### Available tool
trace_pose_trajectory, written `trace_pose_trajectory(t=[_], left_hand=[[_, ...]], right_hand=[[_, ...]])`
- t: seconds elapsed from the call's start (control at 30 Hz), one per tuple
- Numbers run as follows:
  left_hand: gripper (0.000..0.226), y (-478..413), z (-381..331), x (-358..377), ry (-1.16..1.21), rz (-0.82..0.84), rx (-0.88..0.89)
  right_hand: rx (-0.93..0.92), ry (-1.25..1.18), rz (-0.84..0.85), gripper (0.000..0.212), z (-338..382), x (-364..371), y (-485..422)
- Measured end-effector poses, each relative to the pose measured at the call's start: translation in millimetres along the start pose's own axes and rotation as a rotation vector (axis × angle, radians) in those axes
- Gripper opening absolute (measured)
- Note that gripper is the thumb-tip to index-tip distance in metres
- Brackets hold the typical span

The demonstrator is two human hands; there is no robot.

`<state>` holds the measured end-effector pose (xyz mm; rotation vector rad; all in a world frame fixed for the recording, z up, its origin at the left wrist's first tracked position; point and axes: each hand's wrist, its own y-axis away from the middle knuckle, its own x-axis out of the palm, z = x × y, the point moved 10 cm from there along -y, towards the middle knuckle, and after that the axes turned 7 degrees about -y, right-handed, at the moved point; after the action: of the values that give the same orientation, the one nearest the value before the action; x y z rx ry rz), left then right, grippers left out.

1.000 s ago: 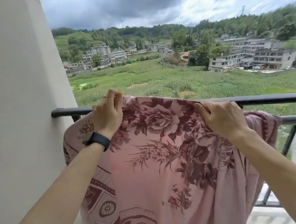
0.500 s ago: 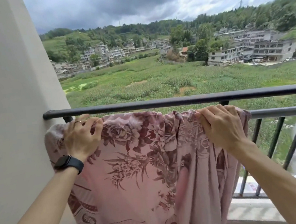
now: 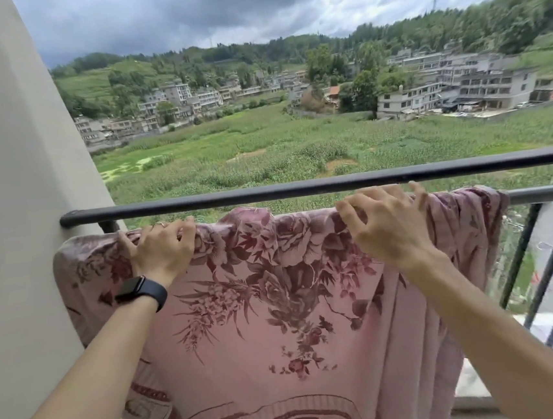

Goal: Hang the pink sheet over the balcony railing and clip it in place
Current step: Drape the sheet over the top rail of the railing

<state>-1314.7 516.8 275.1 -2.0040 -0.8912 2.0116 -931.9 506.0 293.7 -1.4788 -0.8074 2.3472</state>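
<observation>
Our left hand grips the bunched top of the soft floral pink sheet, our right hand rests spread on it, bare round railing running frame-right.

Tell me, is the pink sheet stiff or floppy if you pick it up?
Probably floppy: the pink sheet hangs in soft folds over the rail and bunches under the left hand. It looks thin, so likely light, and wind might lift it. Unclipped, it could slide off the smooth metal.
</observation>
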Motion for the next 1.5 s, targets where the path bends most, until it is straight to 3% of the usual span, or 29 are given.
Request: trace_pose_trajectory(t=[0.13,0.2,0.27,0.33,0.43,0.53,0.6,0.67,0.8,0.87,0.97,1.1,1.2,1.3,1.37,1.5], left_hand=[[0.056,6.6,6.5,-8.0,0.069,0.014,0.109],[0.047,16.1,24.1,-25.6,0.169,-0.091,0.13],[0.038,30.3,62.9,-44.3,0.289,-0.286,0.055],[0.033,46.6,119.6,-41.0,0.447,-0.411,-0.134],[0.045,62.3,210.6,43.2,0.857,-0.147,-0.576],[0.055,65.9,253.6,122.1,1.04,0.155,-0.669],[0.04,59.2,260.3,146.1,0.958,0.311,-0.552],[0.023,51.3,270.1,151.8,0.786,0.344,-0.434],[0.03,33.7,307.2,134.1,0.636,0.279,-0.262],[0.039,18.2,336.4,114.6,0.64,0.206,-0.276],[0.022,-16.1,348.5,73.0,0.72,0.075,-0.242],[0.025,-71.6,288.2,13.4,0.74,-0.043,-0.031],[0.053,-96.6,206.2,9.3,0.689,0.181,0.148],[0.058,-85.9,141.1,25.4,0.288,0.405,0.33],[0.063,-77.3,127.4,19.7,0.17,0.353,0.382],[0.047,-57.3,126.4,-6.0,0.287,0.076,0.384]], right_hand=[[-0.168,-0.017,0.097,0.054,88.1,54.6,1.6],[-0.245,-0.052,0.086,0.055,130.6,71.1,0.9],[-0.32,-0.067,0.079,0.06,173.3,86.8,-0.3],[-0.37,-0.053,0.084,0.064,212.1,104.2,-4.5],[-0.429,-0.033,0.099,0.066,275.4,133.2,-12.6],[-0.499,-0.044,0.158,0.068,341.8,170.7,-17.3],[-0.526,-0.028,0.192,0.067,376.1,196.0,-23.7],[-0.54,0.008,0.203,0.059,398.4,214.0,-32.4],[-0.567,0.013,0.133,0.046,409.7,219.8,-43.2],[-0.539,-0.005,0.104,0.043,409.0,215.5,-49.7],[-0.415,-0.061,0.058,0.036,394.5,202.8,-69.5],[-0.267,-0.112,-0.063,0.03,339.2,166.4,-95.7],[-0.185,-0.004,-0.021,0.035,287.3,148.0,-97.7],[-0.098,0.083,-0.022,0.045,230.9,120.7,-84.9],[-0.025,0.118,-0.027,0.053,198.2,100.9,-74.1],[-0.084,0.206,-0.088,0.065,203.5,87.1,-51.8]])
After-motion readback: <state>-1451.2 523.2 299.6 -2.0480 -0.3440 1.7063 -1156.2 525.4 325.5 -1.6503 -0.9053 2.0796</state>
